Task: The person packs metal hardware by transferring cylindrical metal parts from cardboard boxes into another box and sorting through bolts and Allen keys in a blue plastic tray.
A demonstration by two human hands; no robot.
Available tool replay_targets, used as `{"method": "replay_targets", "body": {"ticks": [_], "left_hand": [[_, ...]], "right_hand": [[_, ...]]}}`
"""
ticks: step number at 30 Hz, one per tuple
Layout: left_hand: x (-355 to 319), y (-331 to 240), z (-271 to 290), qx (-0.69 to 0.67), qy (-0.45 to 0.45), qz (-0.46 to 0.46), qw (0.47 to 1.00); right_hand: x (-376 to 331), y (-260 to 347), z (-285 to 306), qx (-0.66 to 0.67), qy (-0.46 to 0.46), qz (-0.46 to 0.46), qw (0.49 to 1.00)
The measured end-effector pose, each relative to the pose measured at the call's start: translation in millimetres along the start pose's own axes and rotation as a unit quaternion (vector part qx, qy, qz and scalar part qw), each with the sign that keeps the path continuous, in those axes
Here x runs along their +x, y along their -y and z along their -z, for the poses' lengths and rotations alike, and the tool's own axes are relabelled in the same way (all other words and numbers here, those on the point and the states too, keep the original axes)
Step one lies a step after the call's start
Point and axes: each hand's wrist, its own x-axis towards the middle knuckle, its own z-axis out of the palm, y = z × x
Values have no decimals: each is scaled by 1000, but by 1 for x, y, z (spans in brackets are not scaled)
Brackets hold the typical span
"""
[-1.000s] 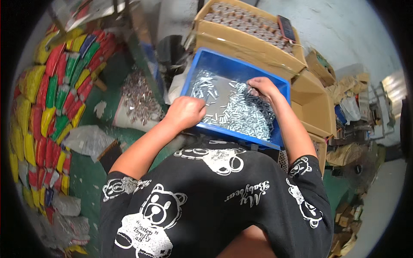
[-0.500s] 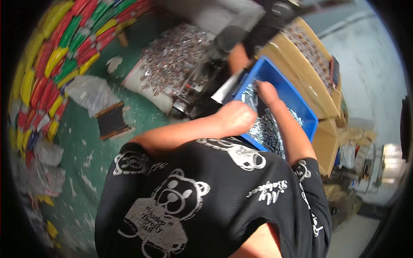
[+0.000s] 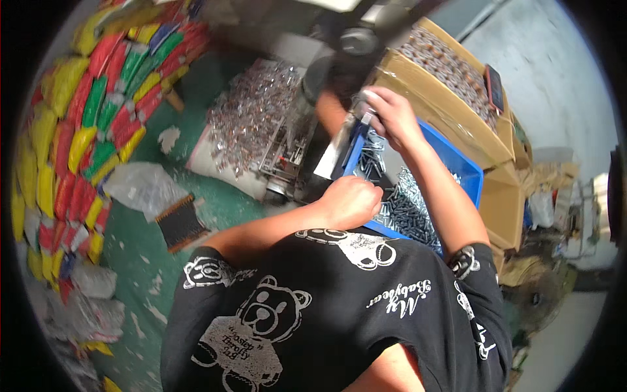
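Note:
A blue plastic bin point(image 3: 462, 138) stands before me, with loose metal screws point(image 3: 413, 212) heaped inside. My left hand point(image 3: 353, 201) is closed in a fist at the bin's near-left edge; what is in it, if anything, is hidden. Over the bin's far-left corner, my right hand point(image 3: 392, 116) has its fingers pinched together beside a dark machine point(image 3: 302, 147). Something small and greyish shows at those fingertips, too blurred to name. A white sheet point(image 3: 331, 157) and a dark blue strip point(image 3: 354, 145) run along the bin's left side.
Small shiny parts point(image 3: 251, 117) lie heaped on a white sack left of the machine. A cardboard box point(image 3: 450, 108) of round brown pieces stands behind the bin. Red, yellow and green bags point(image 3: 78, 157) are stacked at far left, near a clear plastic bag point(image 3: 145, 186).
My right hand has come up out of the bin, away from the screws, to its far-left corner by the machine. The left fist has shifted slightly down and left. The whole view has shifted a little.

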Motion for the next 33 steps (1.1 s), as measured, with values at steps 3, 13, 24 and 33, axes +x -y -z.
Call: {"method": "replay_targets", "body": {"ticks": [3,13,24,33], "left_hand": [[2,-7,1,21,8,-9,1000],[10,-21,-1,58,29,43,997],[17,-32,-6,82,35,79,993],[14,-37,-5,116,52,125,984]], "right_hand": [[35,6,-10,-3,-5,19,1000],[-168,-47,120,-41,-188,31,981],[-475,-227,313,-321,-665,-214,640],[-486,-303,345,-387,-546,-318,671]]}}
